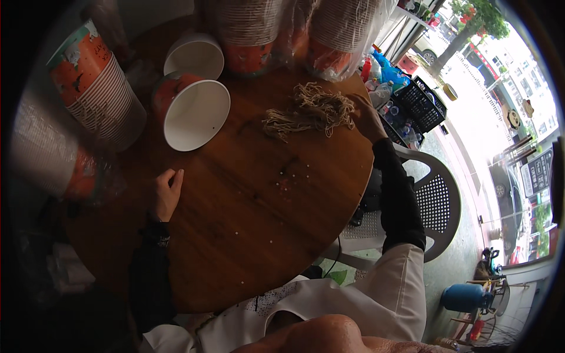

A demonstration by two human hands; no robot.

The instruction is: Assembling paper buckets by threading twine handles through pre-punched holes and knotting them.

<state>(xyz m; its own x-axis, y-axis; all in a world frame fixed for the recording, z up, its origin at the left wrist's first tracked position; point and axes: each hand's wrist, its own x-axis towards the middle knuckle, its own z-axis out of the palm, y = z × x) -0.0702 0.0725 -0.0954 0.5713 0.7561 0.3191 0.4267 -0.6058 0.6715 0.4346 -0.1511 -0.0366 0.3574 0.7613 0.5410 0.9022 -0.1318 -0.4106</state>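
A tangled heap of tan string (312,112) lies on the far right part of the round brown wooden table (253,194). My right hand (367,119) is at the heap's right end, its shadowed fingers closed on the strands. Over the table's left side, my left hand (167,194) is held with its fingers curled together and nothing visible in them. Beyond it a paper bucket (197,116), white inside and orange outside, rests on its side. Another white-lined bucket (195,57) lies tilted just behind.
Tall stacks of orange paper buckets (100,88) crowd the left; wrapped stacks (247,35) line the back. Small white bits dot the tabletop. A grey plastic chair (438,200) stands right of the table, near a black crate (421,103). A blue gas cylinder (462,297) is at lower right.
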